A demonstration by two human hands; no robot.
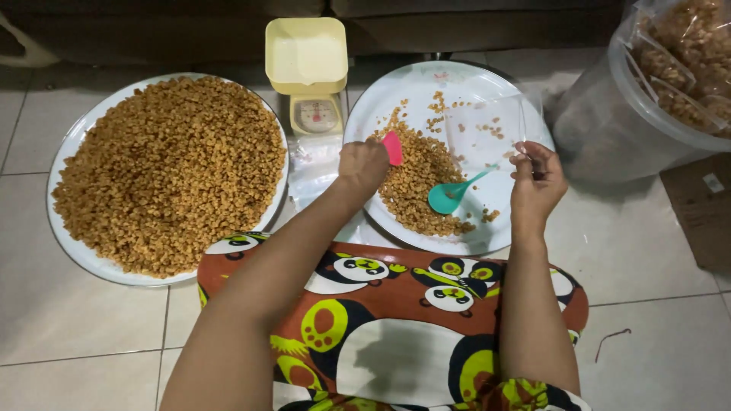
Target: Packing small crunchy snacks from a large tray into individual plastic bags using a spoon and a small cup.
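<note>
My left hand (362, 165) grips a pink scoop (393, 148) and pushes it into a pile of small brown fried snack pieces (419, 181) on a white round tray (457, 91). My right hand (536, 183) pinches the edge of a clear plastic bag (487, 125) that lies open over the same tray. A teal plastic spoon (453, 193) rests on the tray between my hands, beside the pile.
A larger white tray (68, 144) heaped with the same snacks (167, 171) lies at left. A yellow kitchen scale (308, 72) stands between the trays. A clear bin (609, 114) with filled bags (685, 53) is at right, cardboard (704, 213) beside it.
</note>
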